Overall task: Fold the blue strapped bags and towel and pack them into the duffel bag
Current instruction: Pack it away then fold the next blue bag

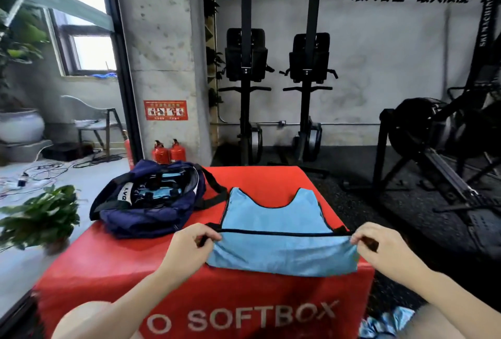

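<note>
A light blue strapped bag with black trim lies spread on the red soft box, its near part folded over toward me. My left hand pinches its left corner and black strap. My right hand pinches the right corner and strap. The navy duffel bag sits open on the box's far left, with blue and black items inside. More light blue fabric lies on the floor at the lower right.
Two red fire extinguishers stand behind the duffel by a concrete pillar. Black gym machines line the back wall and the right side. A potted plant sits left of the box, with cables on the floor beyond.
</note>
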Tool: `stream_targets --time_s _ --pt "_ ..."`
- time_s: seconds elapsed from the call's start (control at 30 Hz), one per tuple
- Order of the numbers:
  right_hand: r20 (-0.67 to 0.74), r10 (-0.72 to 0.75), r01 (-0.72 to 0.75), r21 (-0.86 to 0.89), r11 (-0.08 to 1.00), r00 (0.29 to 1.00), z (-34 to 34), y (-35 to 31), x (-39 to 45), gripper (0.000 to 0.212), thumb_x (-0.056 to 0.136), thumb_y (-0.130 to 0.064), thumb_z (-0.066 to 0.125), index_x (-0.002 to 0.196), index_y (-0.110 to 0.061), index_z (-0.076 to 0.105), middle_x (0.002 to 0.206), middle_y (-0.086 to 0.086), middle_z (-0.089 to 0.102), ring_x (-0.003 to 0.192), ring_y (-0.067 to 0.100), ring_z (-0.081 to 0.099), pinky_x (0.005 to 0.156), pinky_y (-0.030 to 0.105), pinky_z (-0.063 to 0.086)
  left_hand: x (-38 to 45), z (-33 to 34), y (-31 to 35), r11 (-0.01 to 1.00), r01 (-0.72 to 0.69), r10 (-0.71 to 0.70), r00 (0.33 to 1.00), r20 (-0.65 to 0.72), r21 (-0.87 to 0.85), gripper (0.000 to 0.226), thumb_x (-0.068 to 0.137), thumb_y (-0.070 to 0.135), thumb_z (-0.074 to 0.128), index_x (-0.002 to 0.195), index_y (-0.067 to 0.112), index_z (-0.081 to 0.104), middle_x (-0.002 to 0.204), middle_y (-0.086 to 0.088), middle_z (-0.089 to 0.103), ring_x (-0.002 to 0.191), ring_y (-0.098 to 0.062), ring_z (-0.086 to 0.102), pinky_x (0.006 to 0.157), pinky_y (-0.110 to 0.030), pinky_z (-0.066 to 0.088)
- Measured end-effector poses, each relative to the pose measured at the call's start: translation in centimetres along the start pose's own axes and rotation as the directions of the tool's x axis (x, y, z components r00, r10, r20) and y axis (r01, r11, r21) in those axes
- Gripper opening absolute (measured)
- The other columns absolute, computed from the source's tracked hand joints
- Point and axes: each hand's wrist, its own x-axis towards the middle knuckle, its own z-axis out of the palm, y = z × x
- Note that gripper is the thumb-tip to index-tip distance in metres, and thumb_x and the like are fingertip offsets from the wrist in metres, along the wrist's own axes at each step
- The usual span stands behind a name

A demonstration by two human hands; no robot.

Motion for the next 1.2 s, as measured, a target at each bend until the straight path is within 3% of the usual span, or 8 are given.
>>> stream_targets --time_s 0.1,0.27,0.43,0.57,0.7,0.87,1.03,1.2 --pt "-0.026 0.041 -0.041 0.012 0.999 0.999 -0.3 -0.4 1.0 0.047 0.075 0.005 0.069 0.077 -0.042 0.063 0.087 -0.015 0.064 0.078 0.006 0.064 0.074 0.024 0.048 0.4 0.9 0.4 0.998 -0.065 0.065 0.997 -0.044 -0.003 0.042 0.082 -0.015 0.059 0.084 0.024 0.076 0.088 0.019 0.071 0.084 0.001 0.066 0.075 -0.007 0.044" --pt "-0.031 0.145 -0.144 0.026 0.989 0.989 0.8 0.6 4.9 0.033 0.08 0.006 0.069 0.075 -0.027 0.068 0.084 -0.012 0.064 0.076 0.01 0.06 0.066 0.013 0.042 4.1 2.7 -0.8 0.992 -0.117 0.12 0.991 -0.057 0.051 0.045 0.084 -0.016 0.054 0.098 0.022 0.076 0.103 0.015 0.068 0.103 0.003 0.062 0.092 -0.008 0.042" --pt "0.11 0.276 -0.273 -0.039 0.961 0.955 6.4 5.1 9.4 0.033 0.08 -0.001 0.069 0.073 -0.032 0.066 0.085 -0.008 0.061 0.077 0.01 0.06 0.069 0.012 0.043 9.0 6.8 -5.4 0.992 -0.029 0.028 1.0 0.005 0.122 0.044 0.088 -0.012 0.05 0.1 0.024 0.074 0.104 0.015 0.067 0.102 0.005 0.061 0.096 -0.016 0.045" --pt "0.353 0.46 -0.411 -0.208 0.888 0.815 11.1 7.6 12.0 0.034 0.08 -0.025 0.063 0.05 -0.039 0.057 0.083 -0.006 0.055 0.073 0.013 0.056 0.071 0.028 0.048 12.3 9.7 -10.1 0.961 0.072 -0.124 0.975 0.185 0.265 0.038 0.088 -0.005 0.051 0.104 0.021 0.074 0.107 0.009 0.065 0.108 -0.01 0.059 0.102 -0.029 0.045" --pt "0.336 0.475 -0.375 -0.323 0.869 0.813 15.5 7.1 14.5 0.014 0.084 -0.03 0.061 0.073 -0.024 0.068 0.099 -0.002 0.058 0.102 0.024 0.054 0.087 0.039 0.05 14.8 11.2 -13.6 0.928 0.126 -0.22 0.945 0.241 0.351 0.036 0.086 0.003 0.053 0.101 0.029 0.074 0.112 0.007 0.064 0.112 -0.016 0.058 0.1 -0.043 0.047" --pt "0.391 0.352 -0.288 -0.214 0.933 0.85 21.5 4.1 19.3 0.014 0.081 -0.034 0.056 0.067 -0.033 0.058 0.087 -0.007 0.063 0.092 0.017 0.061 0.079 0.032 0.048 18.9 12.4 -15.3 0.922 0.218 -0.284 0.943 0.175 0.321 0.03 0.087 0.006 0.056 0.106 0.024 0.072 0.116 -0.001 0.065 0.109 -0.021 0.06 0.097 -0.041 0.048" --pt "0.462 0.311 -0.302 -0.096 0.949 0.83 27.8 0.1 23.9 0.013 0.087 -0.036 0.059 0.09 -0.028 0.069 0.099 -0.002 0.067 0.097 0.023 0.062 0.082 0.035 0.051 21.8 13.5 -16.7 0.912 0.378 -0.395 0.914 0.092 0.16 0.039 0.091 0.027 0.069 0.126 0.014 0.062 0.112 -0.003 0.066 0.099 -0.017 0.063 0.09 -0.027 0.046" --pt "0.487 0.339 -0.39 0.004 0.921 0.805 33.3 -2.1 27.2 0.03 0.089 -0.049 0.064 0.106 -0.025 0.064 0.101 -0.002 0.068 0.094 0.024 0.064 0.083 0.039 0.054 23.7 15.2 -17.4 0.86 0.51 -0.51 0.857 0.068 0.018 0.041 0.089 0.036 0.073 0.123 0.015 0.063 0.095 0.003 0.068 0.097 -0.014 0.062 0.086 -0.025 0.043"
